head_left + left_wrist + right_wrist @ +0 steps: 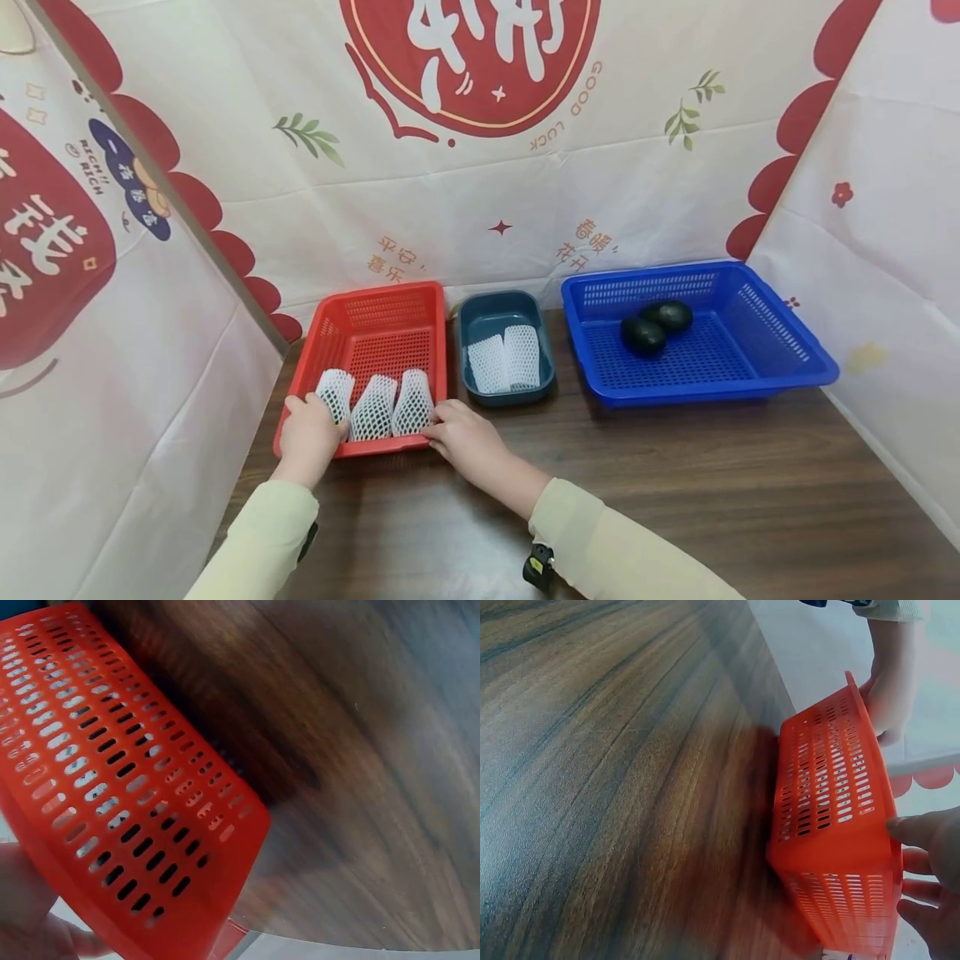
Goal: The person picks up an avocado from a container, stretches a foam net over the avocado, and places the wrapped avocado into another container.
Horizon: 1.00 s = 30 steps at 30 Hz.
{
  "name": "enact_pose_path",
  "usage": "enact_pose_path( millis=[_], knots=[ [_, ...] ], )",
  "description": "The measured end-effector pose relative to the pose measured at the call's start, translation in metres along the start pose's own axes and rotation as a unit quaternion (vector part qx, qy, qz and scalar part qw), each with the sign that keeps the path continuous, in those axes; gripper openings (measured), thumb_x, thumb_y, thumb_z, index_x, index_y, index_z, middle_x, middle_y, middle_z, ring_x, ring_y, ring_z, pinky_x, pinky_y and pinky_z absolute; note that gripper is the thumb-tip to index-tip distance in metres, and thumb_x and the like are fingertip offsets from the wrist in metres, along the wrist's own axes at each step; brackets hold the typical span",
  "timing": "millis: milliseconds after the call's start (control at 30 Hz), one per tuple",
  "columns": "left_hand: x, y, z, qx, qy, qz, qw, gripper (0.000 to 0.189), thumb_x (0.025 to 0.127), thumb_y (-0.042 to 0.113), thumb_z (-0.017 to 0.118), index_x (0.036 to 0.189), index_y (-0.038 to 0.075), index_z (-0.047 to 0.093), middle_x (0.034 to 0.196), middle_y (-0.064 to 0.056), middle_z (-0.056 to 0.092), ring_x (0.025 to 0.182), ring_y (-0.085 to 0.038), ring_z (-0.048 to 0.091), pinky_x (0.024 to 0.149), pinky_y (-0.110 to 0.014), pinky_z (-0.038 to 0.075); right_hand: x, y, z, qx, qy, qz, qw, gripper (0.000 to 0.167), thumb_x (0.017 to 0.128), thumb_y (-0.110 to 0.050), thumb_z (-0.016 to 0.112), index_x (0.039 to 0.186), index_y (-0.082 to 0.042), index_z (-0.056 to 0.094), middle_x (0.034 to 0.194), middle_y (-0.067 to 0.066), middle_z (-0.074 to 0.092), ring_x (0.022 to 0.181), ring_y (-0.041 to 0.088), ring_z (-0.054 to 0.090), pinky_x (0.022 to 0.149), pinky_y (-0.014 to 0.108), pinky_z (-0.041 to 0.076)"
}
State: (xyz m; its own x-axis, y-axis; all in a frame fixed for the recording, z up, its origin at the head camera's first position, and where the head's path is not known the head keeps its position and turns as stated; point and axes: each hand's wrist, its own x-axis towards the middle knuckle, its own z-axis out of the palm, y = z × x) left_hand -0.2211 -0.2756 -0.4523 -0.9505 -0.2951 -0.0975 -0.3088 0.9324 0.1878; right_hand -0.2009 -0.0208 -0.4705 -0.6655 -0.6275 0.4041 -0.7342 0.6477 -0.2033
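Note:
A red plastic basket (375, 446) stands on the left of the table, with three dark items in white foam net sleeves (372, 408) lying along its near side. My left hand (309, 433) grips the rim at the near left corner, close to the leftmost sleeve; part of its fingers is hidden. At the near right corner my right hand (468, 437) holds the rim. In the right wrist view, the thumb (907, 827) of that hand presses the rim's outer side, with fingers past the edge.
A dark teal tray (498, 400) holds two white foam net sleeves (522, 358) beside the red basket. To the right, a blue basket (697, 387) contains two dark avocados (666, 315). Printed cloth (480, 192) surrounds the wooden table (675, 475).

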Motion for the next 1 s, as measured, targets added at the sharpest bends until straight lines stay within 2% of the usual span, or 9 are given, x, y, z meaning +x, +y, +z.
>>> enact_pose_path(
  millis=[100, 267, 367, 467, 600, 800, 1000],
  knots=[
    [0.001, 0.004, -0.002, 0.017, -0.008, 0.005, 0.9998, 0.080, 0.083, 0.029, 0.076, 0.125, -0.025, 0.035, 0.103, -0.038, 0.038, 0.073, -0.043, 0.061, 0.067, -0.058, 0.054, 0.001, -0.001, 0.000, 0.003, 0.001, 0.000, 1.0000, 0.011, 0.087, -0.018, 0.074, 0.097, -0.018, 0.079, 0.092, -0.002, 0.056, 0.094, 0.016, 0.052, 0.079, 0.025, 0.047],
    [0.004, 0.005, -0.001, 0.031, -0.023, 0.014, 0.9992, 0.067, 0.083, 0.029, 0.076, 0.112, -0.022, 0.044, 0.092, -0.032, 0.048, 0.077, -0.041, 0.059, 0.067, -0.056, 0.054, 0.001, -0.001, -0.001, 0.007, 0.001, 0.004, 1.0000, 0.012, 0.088, -0.018, 0.074, 0.098, -0.019, 0.079, 0.092, -0.002, 0.055, 0.093, 0.015, 0.051, 0.078, 0.025, 0.047],
    [0.004, 0.004, 0.001, 0.033, -0.020, 0.011, 0.9992, 0.062, 0.083, 0.031, 0.076, 0.107, -0.018, 0.046, 0.092, -0.030, 0.053, 0.088, -0.044, 0.055, 0.069, -0.056, 0.052, 0.001, 0.000, -0.001, 0.010, 0.000, 0.004, 0.9999, 0.013, 0.088, -0.018, 0.073, 0.100, -0.019, 0.079, 0.093, -0.002, 0.056, 0.093, 0.015, 0.051, 0.078, 0.024, 0.047],
    [0.004, 0.004, 0.002, 0.035, -0.010, 0.023, 0.9991, 0.059, 0.083, 0.028, 0.076, 0.104, -0.018, 0.047, 0.090, -0.030, 0.056, 0.092, -0.047, 0.053, 0.074, -0.056, 0.050, 0.002, 0.000, 0.000, 0.013, 0.000, 0.003, 0.9999, 0.014, 0.088, -0.019, 0.073, 0.101, -0.019, 0.079, 0.093, -0.002, 0.056, 0.092, 0.015, 0.051, 0.077, 0.024, 0.047],
    [0.006, 0.003, 0.005, 0.034, -0.009, 0.042, 0.9985, 0.053, 0.083, 0.025, 0.076, 0.099, -0.018, 0.049, 0.083, -0.028, 0.057, 0.085, -0.044, 0.059, 0.078, -0.055, 0.049, 0.002, 0.002, 0.002, 0.011, -0.003, 0.003, 0.9999, 0.015, 0.088, -0.019, 0.073, 0.102, -0.020, 0.079, 0.092, -0.003, 0.056, 0.090, 0.014, 0.051, 0.076, 0.023, 0.046],
    [0.013, -0.002, 0.011, 0.004, -0.028, 0.033, 0.9990, 0.051, 0.084, 0.024, 0.074, 0.103, -0.020, 0.056, 0.085, -0.027, 0.053, 0.091, -0.042, 0.050, 0.072, -0.053, 0.051, 0.002, 0.003, 0.004, 0.006, -0.009, 0.002, 0.9999, 0.015, 0.088, -0.019, 0.073, 0.102, -0.021, 0.079, 0.090, -0.003, 0.055, 0.088, 0.013, 0.050, 0.075, 0.023, 0.044],
    [0.018, -0.009, 0.014, -0.023, -0.043, 0.038, 0.9981, 0.040, 0.083, 0.022, 0.074, 0.095, -0.015, 0.063, 0.081, -0.021, 0.054, 0.086, -0.037, 0.049, 0.069, -0.049, 0.050, 0.001, 0.003, 0.002, 0.001, -0.001, -0.010, 0.9999, 0.014, 0.088, -0.019, 0.073, 0.100, -0.020, 0.079, 0.087, -0.003, 0.053, 0.085, 0.014, 0.049, 0.073, 0.025, 0.044]
  ],
)
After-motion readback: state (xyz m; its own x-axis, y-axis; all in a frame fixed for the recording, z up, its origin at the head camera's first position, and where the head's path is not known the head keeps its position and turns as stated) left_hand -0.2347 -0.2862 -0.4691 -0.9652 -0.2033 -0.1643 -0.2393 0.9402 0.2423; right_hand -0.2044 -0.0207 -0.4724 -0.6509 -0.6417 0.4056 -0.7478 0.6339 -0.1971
